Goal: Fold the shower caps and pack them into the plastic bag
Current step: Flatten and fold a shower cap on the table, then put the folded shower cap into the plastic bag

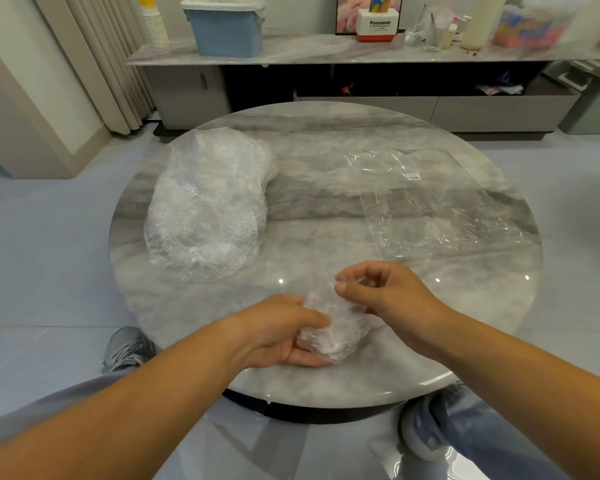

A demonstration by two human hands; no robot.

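Grip of left hand [284, 336] curled round the crumpled shower cap [333, 327], right hand [385, 292] pinching its top edge.

A round grey marble table [326, 140] stands on a glossy pale floor [49, 244]. Behind it runs a long, low cabinet [499, 110] with a marble top. Beige curtains [94, 64] hang at the left.

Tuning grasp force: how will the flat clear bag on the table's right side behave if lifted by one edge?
The plastic bag will likely droop and fold: thin, wrinkled film lying flat. Probably very light, so a push may slide it over the glossy table. Its shiny surface may slip in a light pinch.
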